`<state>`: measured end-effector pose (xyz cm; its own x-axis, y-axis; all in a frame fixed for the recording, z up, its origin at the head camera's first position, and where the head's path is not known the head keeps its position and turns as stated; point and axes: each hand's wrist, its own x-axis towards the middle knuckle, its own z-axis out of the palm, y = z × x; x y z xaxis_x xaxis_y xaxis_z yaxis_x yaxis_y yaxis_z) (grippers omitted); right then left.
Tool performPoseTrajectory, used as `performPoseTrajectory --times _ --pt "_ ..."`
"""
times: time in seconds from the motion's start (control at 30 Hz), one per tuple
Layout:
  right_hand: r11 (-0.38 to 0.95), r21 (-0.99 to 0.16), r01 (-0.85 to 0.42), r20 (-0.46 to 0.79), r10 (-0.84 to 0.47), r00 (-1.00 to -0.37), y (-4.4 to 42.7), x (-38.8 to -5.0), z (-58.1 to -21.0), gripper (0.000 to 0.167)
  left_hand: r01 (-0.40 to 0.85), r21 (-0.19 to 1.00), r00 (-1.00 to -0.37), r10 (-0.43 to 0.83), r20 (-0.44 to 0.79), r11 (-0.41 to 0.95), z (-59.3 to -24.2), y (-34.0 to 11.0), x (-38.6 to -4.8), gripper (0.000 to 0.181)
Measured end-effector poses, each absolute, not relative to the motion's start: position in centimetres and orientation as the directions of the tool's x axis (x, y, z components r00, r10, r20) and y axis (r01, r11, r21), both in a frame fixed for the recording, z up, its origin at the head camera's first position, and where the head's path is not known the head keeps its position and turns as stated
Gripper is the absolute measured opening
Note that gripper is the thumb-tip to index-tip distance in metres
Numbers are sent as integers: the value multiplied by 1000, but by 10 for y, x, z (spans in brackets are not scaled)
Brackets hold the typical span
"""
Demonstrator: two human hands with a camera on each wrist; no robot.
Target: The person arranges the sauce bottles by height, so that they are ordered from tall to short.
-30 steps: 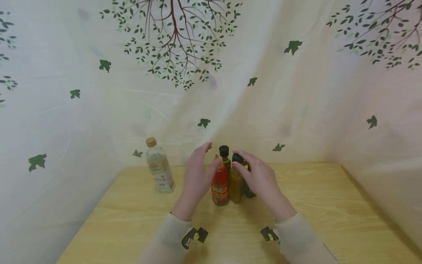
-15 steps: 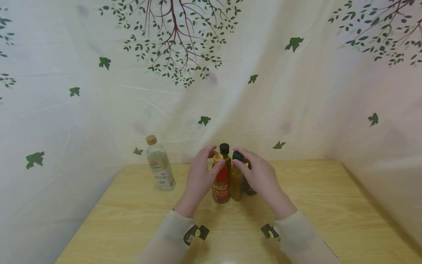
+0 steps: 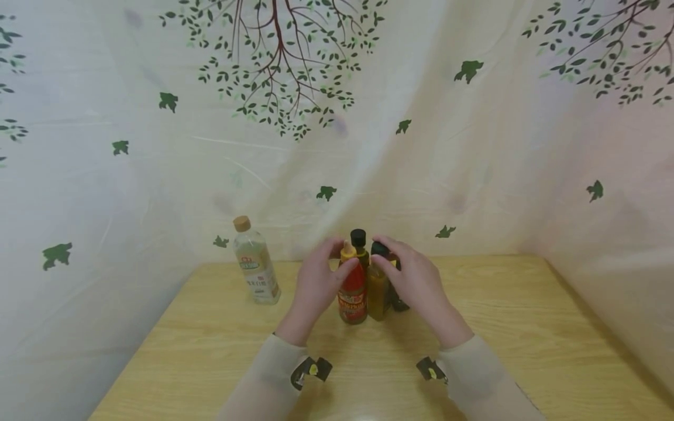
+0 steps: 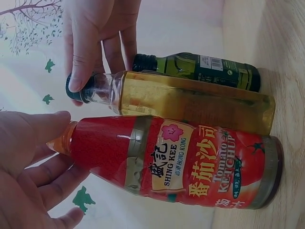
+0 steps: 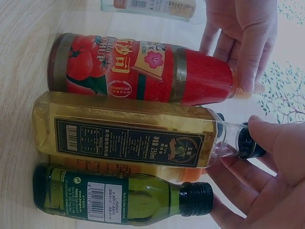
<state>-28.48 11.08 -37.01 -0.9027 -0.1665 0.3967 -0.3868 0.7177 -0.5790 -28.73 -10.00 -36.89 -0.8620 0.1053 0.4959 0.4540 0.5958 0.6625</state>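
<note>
In the head view my left hand is at the top of a red tomato ketchup bottle, thumb and fingers pinching its orange-yellow cap. Beside it stands a slim bottle of golden oil. My right hand holds this bottle's dark cap between thumb and fingers. Both bottles stand upright on the table, close together. A green glass bottle with a black cap is next to the oil, just below my right fingers in the right wrist view.
A black-capped bottle stands behind, mostly hidden. An orange-capped bottle shows partly behind the oil. Apart on the left stands a clear bottle with a tan cap. A leaf-printed curtain surrounds the wooden table.
My left hand has come in from beside the ketchup bottle, and its fingers have closed round the cap. The right hand stays at the oil bottle's cap.
</note>
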Motion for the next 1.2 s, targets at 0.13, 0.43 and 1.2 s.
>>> performPoseTrajectory --times 0.13,0.43,1.2 --pt "719 -578 -386 394 -168 -904 110 -285 -370 51 448 659 -864 103 493 604 -368 -101 -286 39" --pt "715 -573 -400 414 -169 -894 111 -285 -372 51 452 656 -845 55 532 604 -364 -108 -285 33" --pt "706 -580 -407 413 -176 -894 111 -284 -373 53 370 709 -796 -188 575 601 -354 -172 -300 39"
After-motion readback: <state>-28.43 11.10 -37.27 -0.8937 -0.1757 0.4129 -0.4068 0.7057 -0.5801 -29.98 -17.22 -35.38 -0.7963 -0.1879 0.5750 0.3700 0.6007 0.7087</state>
